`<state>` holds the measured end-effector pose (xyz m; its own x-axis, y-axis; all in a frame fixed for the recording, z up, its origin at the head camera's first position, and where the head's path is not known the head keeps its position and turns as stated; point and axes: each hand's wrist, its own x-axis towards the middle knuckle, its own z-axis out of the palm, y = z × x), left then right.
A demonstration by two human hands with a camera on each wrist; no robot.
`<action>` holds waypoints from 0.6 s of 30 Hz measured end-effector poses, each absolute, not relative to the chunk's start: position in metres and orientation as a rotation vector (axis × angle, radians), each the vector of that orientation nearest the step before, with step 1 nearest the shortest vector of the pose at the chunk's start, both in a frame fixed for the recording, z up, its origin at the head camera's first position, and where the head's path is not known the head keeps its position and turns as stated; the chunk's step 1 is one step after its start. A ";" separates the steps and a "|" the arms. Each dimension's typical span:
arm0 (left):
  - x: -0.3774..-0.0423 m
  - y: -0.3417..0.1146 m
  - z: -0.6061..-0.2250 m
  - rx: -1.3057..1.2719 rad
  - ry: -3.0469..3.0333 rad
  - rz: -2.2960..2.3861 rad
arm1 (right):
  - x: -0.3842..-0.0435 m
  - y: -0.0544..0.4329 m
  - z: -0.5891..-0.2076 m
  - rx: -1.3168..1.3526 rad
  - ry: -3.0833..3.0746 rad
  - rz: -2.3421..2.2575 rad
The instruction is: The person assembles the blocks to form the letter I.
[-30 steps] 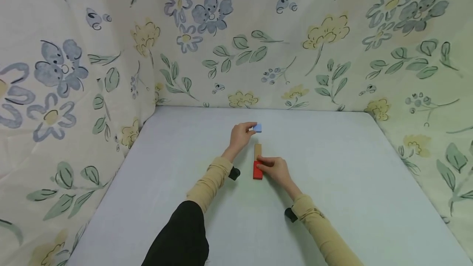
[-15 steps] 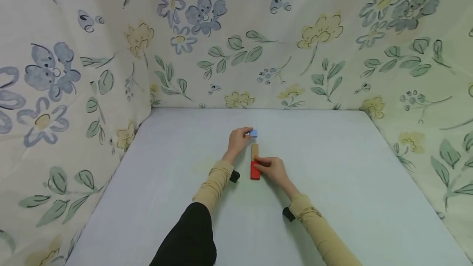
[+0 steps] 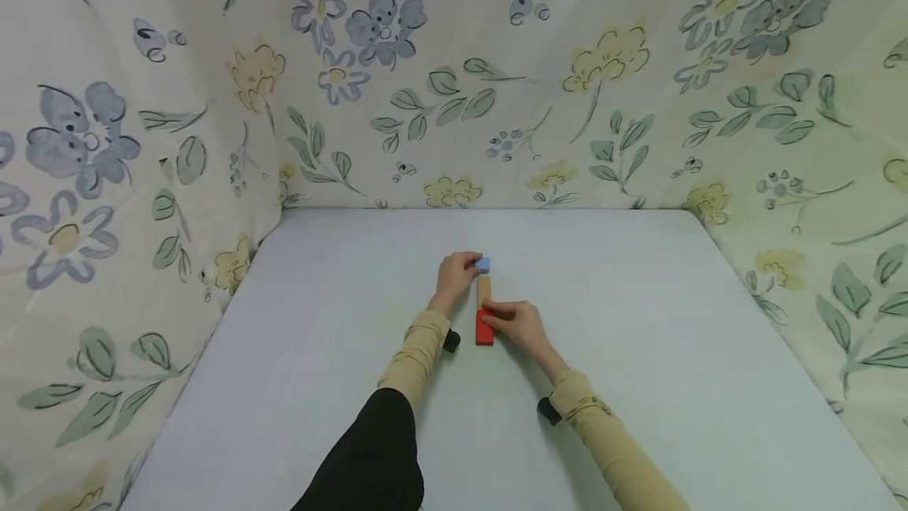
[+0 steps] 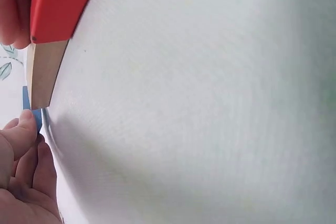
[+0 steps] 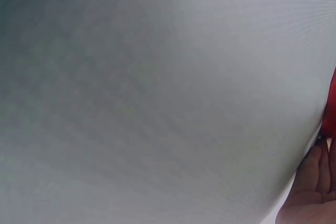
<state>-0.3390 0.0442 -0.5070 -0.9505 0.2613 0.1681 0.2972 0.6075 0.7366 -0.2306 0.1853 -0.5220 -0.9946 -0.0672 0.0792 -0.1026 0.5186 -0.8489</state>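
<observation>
A red block lies on the table in the head view, end to end with a narrower tan wooden block beyond it. My right hand holds the red block near that joint, thumb and forefinger on it. Past the tan block's far end, my left hand pinches a small blue block from the left. The left wrist view shows the blue block right by the tan block's end; whether they touch I cannot tell. Only an edge of the red block shows in the right wrist view.
The white table spreads out on both sides of the blocks. Floral cloth hangs behind the table and along its left and right sides. A black wrist camera sits on the left wrist, another black camera on the right.
My left hand has brought the blue block nearer, down to the tan block's far end, narrowing the gap. The right hand stays on the red block. The whole view has shifted slightly.
</observation>
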 end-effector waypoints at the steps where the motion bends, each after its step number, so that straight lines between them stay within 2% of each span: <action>1: -0.339 0.044 -0.508 -0.477 -2.781 -1.281 | -0.231 0.185 -0.522 0.158 -2.706 1.514; 18: -0.344 0.044 -0.511 -0.438 -2.813 -1.265 | -0.229 0.182 -0.519 0.139 -2.699 1.507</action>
